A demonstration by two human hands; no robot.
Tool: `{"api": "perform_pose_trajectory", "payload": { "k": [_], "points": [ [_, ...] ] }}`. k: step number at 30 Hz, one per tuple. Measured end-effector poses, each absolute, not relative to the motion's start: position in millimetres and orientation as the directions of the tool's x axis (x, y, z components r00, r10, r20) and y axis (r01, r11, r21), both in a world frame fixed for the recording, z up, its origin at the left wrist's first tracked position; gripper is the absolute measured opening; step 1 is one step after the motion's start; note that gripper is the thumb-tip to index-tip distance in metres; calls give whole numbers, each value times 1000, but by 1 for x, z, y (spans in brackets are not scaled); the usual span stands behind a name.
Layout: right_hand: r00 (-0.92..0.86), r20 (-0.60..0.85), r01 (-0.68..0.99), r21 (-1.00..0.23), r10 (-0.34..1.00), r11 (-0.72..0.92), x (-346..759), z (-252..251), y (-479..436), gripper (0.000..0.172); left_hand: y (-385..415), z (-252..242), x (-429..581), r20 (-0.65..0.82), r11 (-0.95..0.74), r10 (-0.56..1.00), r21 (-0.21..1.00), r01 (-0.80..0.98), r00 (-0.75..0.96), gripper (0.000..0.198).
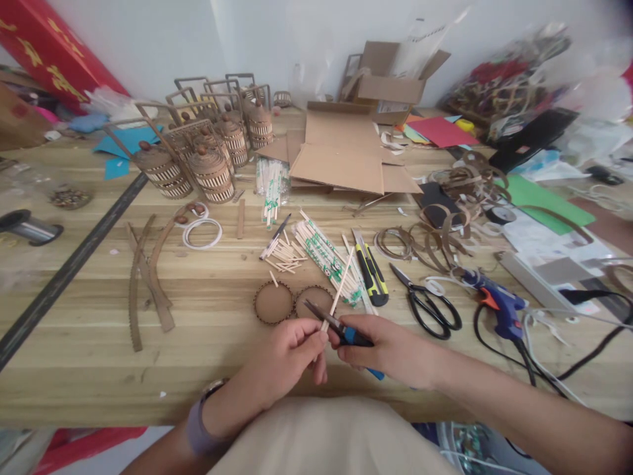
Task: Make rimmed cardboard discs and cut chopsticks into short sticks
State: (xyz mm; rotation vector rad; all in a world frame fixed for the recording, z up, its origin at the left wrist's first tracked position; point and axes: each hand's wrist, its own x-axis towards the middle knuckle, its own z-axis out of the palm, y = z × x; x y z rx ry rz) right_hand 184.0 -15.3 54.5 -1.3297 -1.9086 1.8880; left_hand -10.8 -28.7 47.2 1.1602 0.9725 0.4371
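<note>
My left hand [299,346] pinches a pale wooden chopstick [342,285] near its lower end; the stick slants up to the right. My right hand [388,346] is closed round the blue-and-black handles of pliers [352,335]. Their pointed jaws reach left across the chopstick just above my left fingertips; whether they touch it I cannot tell. Just beyond my hands lie two round cardboard pieces with notched rims, a left ring [273,322] and a right ring [316,290]. Cut stick pieces [284,256] and wrapped chopsticks [329,257] lie behind them.
A utility knife [370,270], black scissors [429,310] and a blue glue gun [502,307] with trailing cords lie to the right. Cardboard strips [153,280] and a white cord coil [202,233] are at left. Several small lantern-like baskets [212,173] and flattened cardboard [341,155] stand behind.
</note>
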Motion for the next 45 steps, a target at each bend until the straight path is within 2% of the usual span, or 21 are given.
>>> {"api": "perform_pose_trajectory", "payload": {
  "k": [7, 11, 13, 14, 16, 19, 21, 23, 26, 30, 35, 41, 43, 45],
  "points": [
    [-568, -424, 534, -842, 705, -76, 182, 55, -15, 9, -29, 40, -10, -401, 363, 756, 914, 180, 517, 32],
    [-539, -420, 609, -793, 730, -7, 192, 57, -14, 20, -25, 40, -22, -359, 301, 835, 932, 201, 417, 34],
    [-451, -392, 676, -737, 802, 20, 198, 58, -16, 20, -21, 43, -29, -347, 262, 872, 927, 268, 346, 34],
    [-396, -336, 706, -706, 855, 49, 200, 58, -17, 19, -20, 45, -31, -352, 248, 878, 913, 323, 323, 34],
    [-327, -119, 731, -660, 938, 171, 200, 58, -18, 15, -18, 47, -31, -351, 190, 883, 874, 447, 311, 33],
    [-365, 226, 689, -587, 903, 425, 190, 56, -17, 10, -17, 46, -24, -278, 38, 897, 823, 567, 343, 28],
    [-391, 301, 686, -535, 870, 493, 181, 50, -14, 12, -19, 43, -19, -238, -39, 898, 795, 606, 370, 27],
    [-375, 290, 738, -482, 881, 473, 173, 42, -11, 11, -20, 39, -15, -205, -106, 905, 741, 664, 372, 27],
    [-325, 275, 820, -395, 905, 415, 165, 31, -9, 11, -21, 33, -14, -153, -188, 927, 598, 779, 341, 27],
    [-283, 251, 884, -305, 925, 354, 159, 23, -9, 8, -19, 30, -12, -221, -215, 920, 406, 888, 324, 37],
    [-224, 171, 943, -211, 959, 258, 153, 18, -5, 6, -13, 33, -8, -240, -246, 922, 243, 938, 303, 34],
    [-193, 113, 965, -157, 975, 209, 142, 15, -3, 5, -11, 32, -2, -215, -266, 931, 160, 951, 296, 32],
    [-182, 115, 972, -130, 977, 196, 139, 14, -1, 6, -11, 31, 0, -219, -255, 932, 173, 951, 290, 32],
    [-179, 107, 967, -165, 978, 195, 141, 15, 2, 5, -9, 31, -3, -212, -240, 934, 229, 943, 289, 33]
  ]
}}
